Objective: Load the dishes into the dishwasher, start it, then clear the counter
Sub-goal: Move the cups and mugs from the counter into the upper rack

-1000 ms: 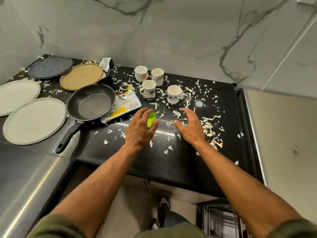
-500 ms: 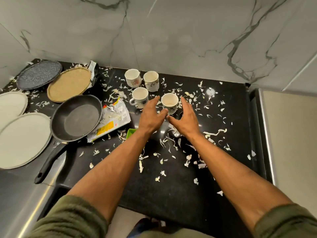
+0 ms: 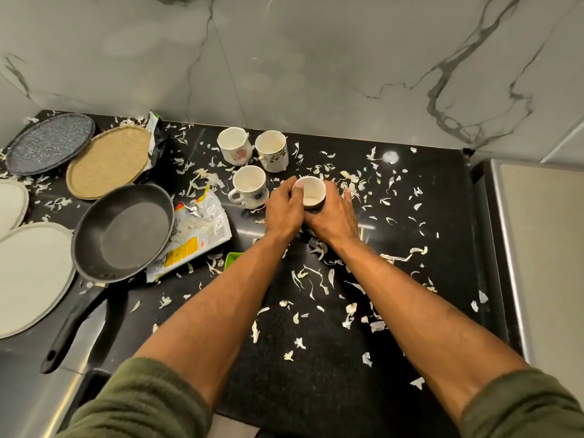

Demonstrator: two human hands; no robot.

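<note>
Both hands wrap a white cup (image 3: 311,193) standing on the black counter (image 3: 316,358). My left hand (image 3: 282,210) grips its left side with the thumb at the rim. My right hand (image 3: 333,214) holds its right side. Three more white cups stand close by: one with a handle (image 3: 249,186) just left, two patterned ones (image 3: 234,146) (image 3: 272,149) behind. A black frying pan (image 3: 124,230) lies at the left, handle toward me. Plates sit further left: a tan one (image 3: 109,161), a dark speckled one (image 3: 50,142), two pale ones (image 3: 30,276) (image 3: 11,202).
White vegetable scraps (image 3: 316,279) litter the counter all around. A torn foil wrapper (image 3: 196,235) lies beside the pan, a small green piece (image 3: 232,259) under my left forearm. A steel surface (image 3: 540,248) borders the counter at the right. A marble wall rises behind.
Both hands reached forward from the counter's middle to the nearest cup and closed round it. The view moved closer to the counter.
</note>
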